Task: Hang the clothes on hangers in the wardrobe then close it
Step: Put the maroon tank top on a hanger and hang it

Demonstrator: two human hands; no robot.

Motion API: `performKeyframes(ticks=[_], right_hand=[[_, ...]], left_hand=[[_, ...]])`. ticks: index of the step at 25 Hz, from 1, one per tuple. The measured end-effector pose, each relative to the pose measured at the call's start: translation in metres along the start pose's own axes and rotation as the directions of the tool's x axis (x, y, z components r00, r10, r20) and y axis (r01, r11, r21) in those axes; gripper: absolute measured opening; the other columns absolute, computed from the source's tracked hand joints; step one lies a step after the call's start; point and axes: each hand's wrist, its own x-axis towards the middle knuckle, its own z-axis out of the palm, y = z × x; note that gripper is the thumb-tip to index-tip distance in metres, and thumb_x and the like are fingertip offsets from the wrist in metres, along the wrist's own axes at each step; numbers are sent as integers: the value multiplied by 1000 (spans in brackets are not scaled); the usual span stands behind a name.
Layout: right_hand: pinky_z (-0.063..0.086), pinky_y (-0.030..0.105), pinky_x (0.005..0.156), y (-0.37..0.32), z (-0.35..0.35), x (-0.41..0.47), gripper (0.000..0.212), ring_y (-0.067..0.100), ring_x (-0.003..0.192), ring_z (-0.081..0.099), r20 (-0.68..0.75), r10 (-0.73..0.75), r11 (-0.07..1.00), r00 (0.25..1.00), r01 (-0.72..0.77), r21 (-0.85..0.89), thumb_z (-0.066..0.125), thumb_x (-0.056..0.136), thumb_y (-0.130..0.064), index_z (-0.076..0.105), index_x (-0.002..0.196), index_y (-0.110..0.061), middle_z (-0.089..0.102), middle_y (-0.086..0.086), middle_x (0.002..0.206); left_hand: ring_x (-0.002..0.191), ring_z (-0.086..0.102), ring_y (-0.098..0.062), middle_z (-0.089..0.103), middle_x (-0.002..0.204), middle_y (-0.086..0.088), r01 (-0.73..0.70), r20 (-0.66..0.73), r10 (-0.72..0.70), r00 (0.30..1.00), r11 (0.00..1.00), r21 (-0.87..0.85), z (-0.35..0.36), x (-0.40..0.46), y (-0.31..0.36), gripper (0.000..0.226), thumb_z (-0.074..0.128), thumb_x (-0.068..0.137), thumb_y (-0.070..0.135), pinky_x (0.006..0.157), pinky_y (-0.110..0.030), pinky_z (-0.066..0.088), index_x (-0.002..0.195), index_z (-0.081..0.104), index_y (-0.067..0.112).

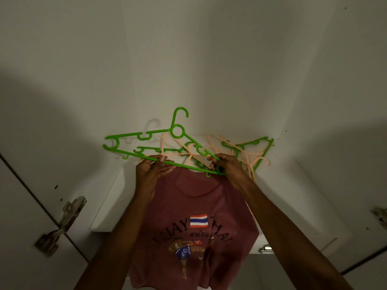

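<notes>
A green plastic hanger [177, 130] is held up inside the white wardrobe, hook upward and tilted. My left hand [149, 172] pinches its lower bar near the middle. My right hand [227, 166] grips the hanger's right end. A maroon T-shirt [194, 222] with a flag and printed lettering hangs below both hands, its collar just under the hanger's lower bar. Whether either hand also holds the shirt's fabric is hidden.
Several more hangers, green [259, 147] and peach [247, 155], lie in a heap on the white wardrobe shelf [303, 195] behind my hands. Metal door hinges [62, 225] show at the lower left, and another hinge [380, 214] at the right edge.
</notes>
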Motion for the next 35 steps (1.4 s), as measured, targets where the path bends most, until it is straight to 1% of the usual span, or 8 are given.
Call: performKeyframes(ticks=[3,6,10,13,16,22,27,35], right_hand=[[51,30,69,-1,-12,5,13,18,76,67,-186,14,998,983,-25,-53,63,94,-8,76,95,-6,75,8,87],[49,31,68,6,-40,4,11,19,73,67,-382,-94,873,919,-109,-476,74,84,-17,75,74,-17,71,0,71],[43,28,56,11,-48,-6,28,17,65,65,-358,-86,652,930,-219,-726,87,73,-33,72,62,-12,66,0,59],[48,25,58,9,-44,-2,14,26,79,72,-360,-23,576,933,-282,-767,78,72,-24,75,67,-11,72,6,72],[51,28,67,3,-37,-1,18,30,87,72,-413,14,592,911,-340,-730,75,75,-30,76,80,-12,75,11,88],[57,39,71,-13,-35,1,17,26,77,68,-413,-24,782,910,-240,-575,77,83,-21,68,71,-14,71,9,78],[42,21,45,-34,-25,-2,12,19,55,56,-337,67,918,939,-190,-348,73,88,-7,63,81,-6,62,12,74],[41,22,43,-52,-7,-12,10,14,52,57,-261,11,933,965,-104,-345,77,87,-10,73,84,-1,66,11,72]], left_hand=[[91,75,-39,73,105,-27,2,-7,-2,1000,1000,-7,-2,0,1,20,64,98,7,80,-38,63,113,65,-6],[96,74,-42,70,109,-32,9,4,-9,1000,1000,-1,-13,-6,-4,23,64,98,9,85,-42,63,113,64,-9],[98,73,-42,71,109,-30,16,-3,-16,1000,1000,-4,-15,-16,-8,30,67,96,10,89,-48,61,117,62,-11],[97,74,-40,73,106,-25,10,-19,-11,1000,1000,-27,-11,-21,-9,23,66,96,6,87,-46,62,113,64,-8],[98,73,-42,72,109,-26,15,-44,-17,999,999,-52,-8,-23,-9,25,66,96,5,85,-43,62,115,62,-10],[99,72,-42,74,99,-19,54,-36,-58,998,994,-90,3,-31,-14,11,67,95,5,83,-41,62,104,67,-2],[97,73,-43,73,98,-20,70,-39,-76,996,988,-137,17,-32,-18,14,67,96,5,84,-41,62,106,66,-5],[100,72,-44,72,103,-29,95,56,-87,995,984,-153,36,-34,-32,10,64,97,4,91,-48,60,96,71,-3]])
